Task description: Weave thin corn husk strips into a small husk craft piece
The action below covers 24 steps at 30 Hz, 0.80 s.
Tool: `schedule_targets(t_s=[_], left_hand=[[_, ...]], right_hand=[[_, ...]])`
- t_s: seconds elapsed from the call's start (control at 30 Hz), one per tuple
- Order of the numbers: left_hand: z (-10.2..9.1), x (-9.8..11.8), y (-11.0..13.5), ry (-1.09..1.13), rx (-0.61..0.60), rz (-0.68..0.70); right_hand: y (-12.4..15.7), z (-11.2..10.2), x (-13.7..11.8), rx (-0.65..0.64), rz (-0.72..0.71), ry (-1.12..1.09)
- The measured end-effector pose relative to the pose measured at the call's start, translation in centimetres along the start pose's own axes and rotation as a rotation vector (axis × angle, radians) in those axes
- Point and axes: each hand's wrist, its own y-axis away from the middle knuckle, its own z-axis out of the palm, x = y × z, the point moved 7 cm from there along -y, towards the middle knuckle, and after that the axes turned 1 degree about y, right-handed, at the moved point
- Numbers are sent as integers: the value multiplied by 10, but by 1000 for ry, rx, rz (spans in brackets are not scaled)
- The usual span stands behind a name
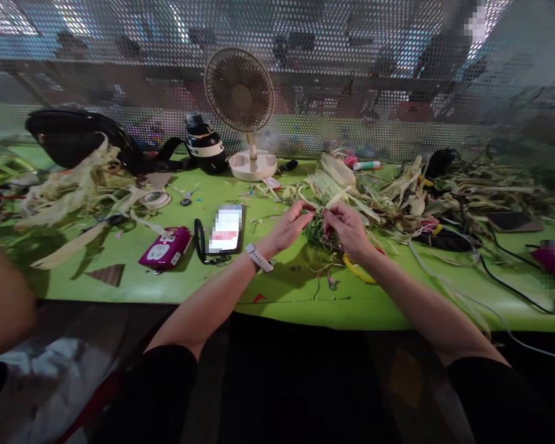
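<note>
Pinching at the green clump of plant strands (312, 234), the right hand (349, 227) has its thumb and fingers brought together on the thin strands at the clump's right edge. The left hand (293, 225) meets it from the left, thumb and index finger nearly touching over the top; whether anything is gripped between those fingertips I cannot tell.

The clump lies on the lime-green table (277, 290), between the two hands and just below their fingertips, with the right hand seeming slightly the nearer. It appears loose and tangled, with no clear long axis; its thin ends trail toward the near edge. At its far side a pale husk strip (338, 196) slants from near left to far right, just beyond the fingertips.

Just right of the clump, a curved yellow handle (358, 272) lies partly under the right forearm. A white wristband (259, 258) circles the left wrist. Farther left come a smartphone (226, 228) and a purple pouch (165, 248), then a heap of dry corn husks (78, 185). More dried husks (409, 197) spread to the right. On the far side stand a desk fan (240, 98) and a black bottle (206, 145), before a perforated metal panel (314, 80).
</note>
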Motion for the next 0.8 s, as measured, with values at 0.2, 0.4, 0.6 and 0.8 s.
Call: schedule_targets(t_s=[0.2,0.4,0.6,0.8], left_hand=[[9,0,0,5,-134,55],[1,4,-1,-71,-56,80],[1,0,-11,-8,-81,120],[-7,5,-11,-12,-18,154]], right_hand=[[-2,0,4,-55,55,42],[2,4,-11,-168,66,103],[0,4,-5,-140,25,104],[1,11,0,-203,51,91]])
